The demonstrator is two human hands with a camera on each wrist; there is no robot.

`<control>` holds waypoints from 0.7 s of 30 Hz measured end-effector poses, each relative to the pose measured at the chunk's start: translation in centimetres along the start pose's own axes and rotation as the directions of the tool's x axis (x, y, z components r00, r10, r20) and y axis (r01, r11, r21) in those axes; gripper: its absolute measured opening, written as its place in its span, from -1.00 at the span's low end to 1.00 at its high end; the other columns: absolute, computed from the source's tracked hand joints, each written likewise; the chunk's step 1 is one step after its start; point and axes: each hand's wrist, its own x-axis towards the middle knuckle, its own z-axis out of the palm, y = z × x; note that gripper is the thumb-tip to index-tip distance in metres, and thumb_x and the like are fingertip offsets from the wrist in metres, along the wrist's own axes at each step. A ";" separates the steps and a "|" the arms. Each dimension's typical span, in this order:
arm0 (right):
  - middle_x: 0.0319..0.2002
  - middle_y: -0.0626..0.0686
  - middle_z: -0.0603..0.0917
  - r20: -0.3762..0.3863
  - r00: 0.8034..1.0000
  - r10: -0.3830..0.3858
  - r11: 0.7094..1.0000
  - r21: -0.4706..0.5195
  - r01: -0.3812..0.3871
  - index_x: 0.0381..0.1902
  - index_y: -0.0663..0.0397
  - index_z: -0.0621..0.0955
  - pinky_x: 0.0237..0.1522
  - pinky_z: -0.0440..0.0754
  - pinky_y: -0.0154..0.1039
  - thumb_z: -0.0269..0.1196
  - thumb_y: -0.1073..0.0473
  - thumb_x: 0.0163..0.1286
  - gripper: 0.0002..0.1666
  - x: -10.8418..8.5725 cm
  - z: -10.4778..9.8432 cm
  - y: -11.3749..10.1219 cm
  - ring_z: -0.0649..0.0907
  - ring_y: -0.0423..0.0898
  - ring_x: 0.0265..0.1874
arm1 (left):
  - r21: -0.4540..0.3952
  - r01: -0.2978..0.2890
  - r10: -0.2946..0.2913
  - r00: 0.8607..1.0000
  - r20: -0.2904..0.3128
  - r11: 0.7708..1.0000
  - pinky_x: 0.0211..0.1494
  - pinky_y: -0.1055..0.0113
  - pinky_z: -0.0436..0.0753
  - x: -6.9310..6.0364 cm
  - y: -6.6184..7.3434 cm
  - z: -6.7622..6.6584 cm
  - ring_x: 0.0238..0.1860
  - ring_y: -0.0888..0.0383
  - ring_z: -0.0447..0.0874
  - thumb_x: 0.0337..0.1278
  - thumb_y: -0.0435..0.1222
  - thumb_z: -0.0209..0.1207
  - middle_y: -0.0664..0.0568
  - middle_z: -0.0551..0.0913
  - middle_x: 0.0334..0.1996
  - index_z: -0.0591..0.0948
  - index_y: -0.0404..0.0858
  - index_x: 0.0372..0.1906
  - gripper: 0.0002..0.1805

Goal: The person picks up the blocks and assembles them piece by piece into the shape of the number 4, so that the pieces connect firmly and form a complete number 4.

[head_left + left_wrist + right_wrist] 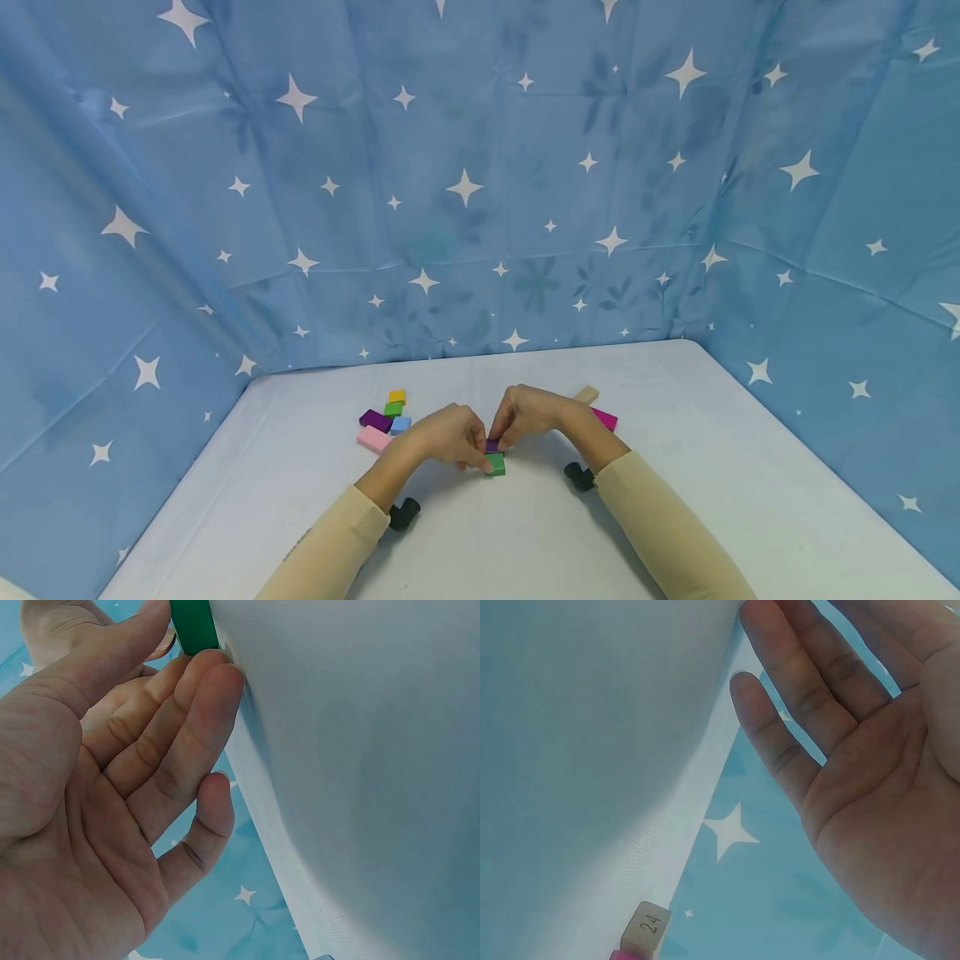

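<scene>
Near the middle of the white table, my left hand (453, 437) pinches a green block (496, 464) between thumb and fingers. The left wrist view shows that green block (193, 626) at its top edge, between the thumb and the fingertips. Directly behind it sits a purple block (492, 446), the two close together. My right hand (528, 410) reaches down from behind and pinches the purple block with thumb and index finger. In the right wrist view the right hand (870, 750) shows its other fingers fairly straight, its fingertips out of frame.
Left of the hands lie a yellow block (397, 397), a small green block (393, 409), another purple block (376, 420), a light blue block (401, 425) and a pink block (375, 439). Behind the right forearm are a wooden block (649, 926) marked 24 and a magenta block (605, 418).
</scene>
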 end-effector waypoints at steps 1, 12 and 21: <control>-0.27 -0.11 0.86 -0.001 1.000 0.000 1.000 -0.002 0.000 -0.21 -0.04 0.88 -0.11 0.69 -0.31 0.54 0.31 0.20 -0.80 0.0 0.0 0.0 0.76 -0.25 -0.24 | 0.003 -0.001 0.001 1.000 -0.002 1.000 -0.49 0.39 0.47 0.0 0.0 0.0 -0.61 0.23 0.60 0.05 -0.10 0.55 0.06 0.72 -0.63 0.71 -0.10 -0.59 -0.72; -0.28 -0.11 0.86 0.008 1.000 0.007 1.000 -0.008 -0.007 -0.20 -0.05 0.88 -0.13 0.69 -0.27 0.54 0.31 0.21 -0.79 -0.1 0.1 -0.2 0.75 -0.23 -0.26 | 0.000 0.020 -0.020 1.000 0.000 1.000 -0.47 0.38 0.49 0.0 0.2 0.1 -0.61 0.25 0.56 0.05 -0.10 0.55 0.03 0.71 -0.64 0.69 -0.10 -0.61 -0.69; -0.25 -0.14 0.85 -0.011 1.000 -0.025 0.998 -0.050 0.024 -0.18 -0.06 0.87 -0.23 0.67 -0.30 0.54 0.27 0.21 -0.79 -0.2 0.0 -0.3 0.70 -0.23 -0.31 | 0.005 0.010 -0.010 1.000 0.022 1.000 -0.45 0.38 0.51 -0.4 0.2 -0.6 -0.55 0.14 0.69 0.12 -0.09 0.51 0.02 0.74 -0.59 0.73 -0.16 -0.57 -0.70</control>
